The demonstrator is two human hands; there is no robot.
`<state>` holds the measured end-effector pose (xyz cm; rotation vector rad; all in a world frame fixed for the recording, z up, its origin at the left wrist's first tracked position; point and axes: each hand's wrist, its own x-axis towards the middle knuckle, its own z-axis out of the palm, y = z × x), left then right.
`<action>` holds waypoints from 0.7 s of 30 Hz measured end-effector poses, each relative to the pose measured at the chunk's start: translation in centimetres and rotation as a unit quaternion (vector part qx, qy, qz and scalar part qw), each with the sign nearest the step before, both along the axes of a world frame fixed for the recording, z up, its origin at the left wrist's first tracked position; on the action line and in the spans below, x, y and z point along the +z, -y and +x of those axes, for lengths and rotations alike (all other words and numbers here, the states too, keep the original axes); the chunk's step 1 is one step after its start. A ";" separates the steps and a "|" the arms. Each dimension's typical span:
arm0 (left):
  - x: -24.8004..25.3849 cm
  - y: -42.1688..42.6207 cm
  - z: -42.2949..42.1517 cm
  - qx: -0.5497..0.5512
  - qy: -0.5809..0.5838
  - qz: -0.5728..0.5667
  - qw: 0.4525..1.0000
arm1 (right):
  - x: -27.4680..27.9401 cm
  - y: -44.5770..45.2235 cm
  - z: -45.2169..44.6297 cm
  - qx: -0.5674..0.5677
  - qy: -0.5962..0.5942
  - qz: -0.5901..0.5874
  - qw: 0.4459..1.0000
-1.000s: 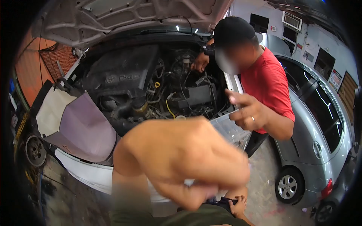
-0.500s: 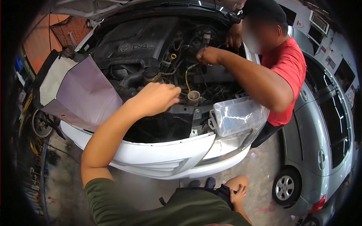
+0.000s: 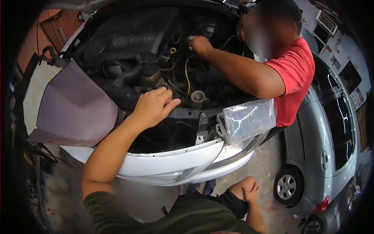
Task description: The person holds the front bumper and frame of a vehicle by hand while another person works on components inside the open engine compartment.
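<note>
Near the middle of the frame, the left hand [image 3: 154, 106] lies at the front of the engine bay, its fingers bent and close together and its thumb apart, pointing right; no object shows in its grasp, and whether its underside touches a part cannot be told. Just above it is the black cap [image 3: 149, 69], and to its right, apart from the thumb, stands the round open cup [image 3: 197, 100], with the yellow tube [image 3: 187, 76] rising above it. The engine cover [image 3: 128, 39] fills the upper left of the engine bay.

At lower right, the right hand [image 3: 251, 192] rests at the bent knee [image 3: 244, 186], too small to tell whether its fingers are together or apart.

Right of the cup, the clear plastic case [image 3: 250, 121] lies tilted over the front corner of the white car [image 3: 167, 162]. A co-worker in a red shirt [image 3: 298, 78] leans in from the upper right, one fist [image 3: 200, 46] over the engine bay at upper centre. The mauve panel [image 3: 74, 105] stands at the left of the frame, and a silver car [image 3: 315, 117] is at the right
</note>
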<state>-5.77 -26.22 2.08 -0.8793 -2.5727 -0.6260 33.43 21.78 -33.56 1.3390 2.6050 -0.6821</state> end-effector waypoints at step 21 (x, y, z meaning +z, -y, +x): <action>-0.8 0.6 0.0 -0.093 -0.101 -0.013 0.990 | 0.1 6.7 -5.4 0.083 0.233 -0.046 0.968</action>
